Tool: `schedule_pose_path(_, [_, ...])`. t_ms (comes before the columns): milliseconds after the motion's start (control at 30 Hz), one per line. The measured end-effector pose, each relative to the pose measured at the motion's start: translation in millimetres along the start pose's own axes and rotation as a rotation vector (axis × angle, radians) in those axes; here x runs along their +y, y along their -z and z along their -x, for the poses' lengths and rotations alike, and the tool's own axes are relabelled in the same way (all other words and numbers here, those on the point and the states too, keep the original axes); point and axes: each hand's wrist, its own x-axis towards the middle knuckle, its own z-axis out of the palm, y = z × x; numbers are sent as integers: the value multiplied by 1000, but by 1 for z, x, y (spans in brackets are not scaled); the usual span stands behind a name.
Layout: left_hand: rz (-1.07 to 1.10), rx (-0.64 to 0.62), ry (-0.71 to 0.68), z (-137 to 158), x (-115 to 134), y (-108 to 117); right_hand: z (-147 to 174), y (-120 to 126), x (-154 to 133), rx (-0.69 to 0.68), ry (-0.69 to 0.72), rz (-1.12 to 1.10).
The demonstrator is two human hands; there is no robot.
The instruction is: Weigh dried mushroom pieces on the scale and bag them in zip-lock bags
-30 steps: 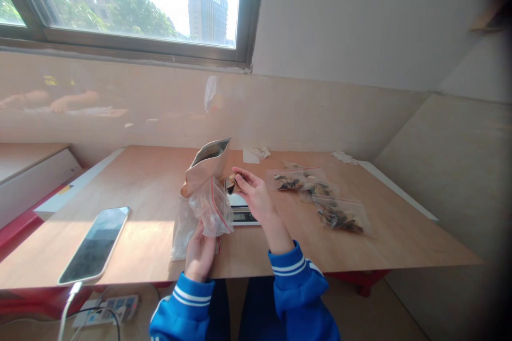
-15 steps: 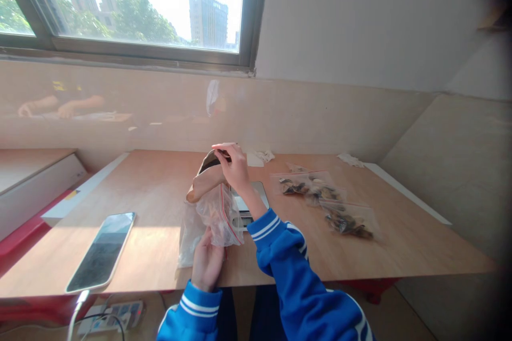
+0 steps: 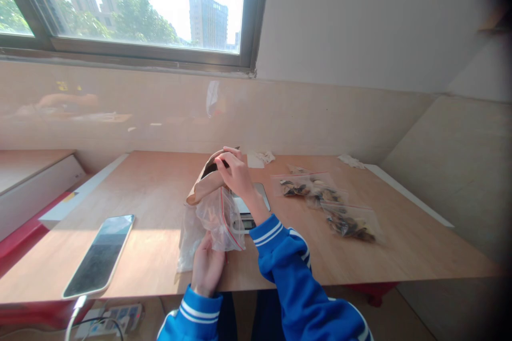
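Observation:
My left hand (image 3: 208, 269) is closed around the lower part of a clear zip bag (image 3: 216, 218) with a red seal line. Behind that bag a brown paper bag (image 3: 206, 184) stands tilted, its mouth open on a dark inside. My right hand (image 3: 236, 173) is at the paper bag's mouth, with thumb and fingers pinched together. A dark tip shows past its fingers, but what they hold is mostly hidden. Partly covered by my right wrist and the zip bag is a small digital scale (image 3: 262, 197). More clear plastic bags (image 3: 188, 253) lie flat beside my left hand.
Several zip bags of dark and pale dried pieces (image 3: 352, 224) lie to the right. A phone (image 3: 100, 256) on a white cable rests at the left front edge. Crumpled white paper (image 3: 264, 157) sits near the wall, below the window (image 3: 152, 10).
My right hand has dipped slightly and shifted a little right at the paper bag's mouth. My left hand keeps its hold on the zip bag.

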Motion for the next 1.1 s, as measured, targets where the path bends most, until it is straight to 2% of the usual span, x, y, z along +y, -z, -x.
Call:
schedule_pose_path(133, [47,68,-41,-1,-1,-1,3,1,-2,3,9,141])
schedule_pose_path(333, [4,63,-12,1,1,-6,10,2,-6,179,-97,253])
schedule_pose_path(600, [43,121,-12,2,1,-11,4,1,-3,97,-84,-31])
schedule_pose_path(767, [37,92,-10,1,1,-9,-2,-5,-6,207,-276,-41])
schedule_pose_path(833, [24,85,-12,1,1,-7,-3,-4,-6,205,-311,-14])
schedule_pose_path(1100, [-22,82,-10,0,2,-1,-5,10,-9,89,-170,306])
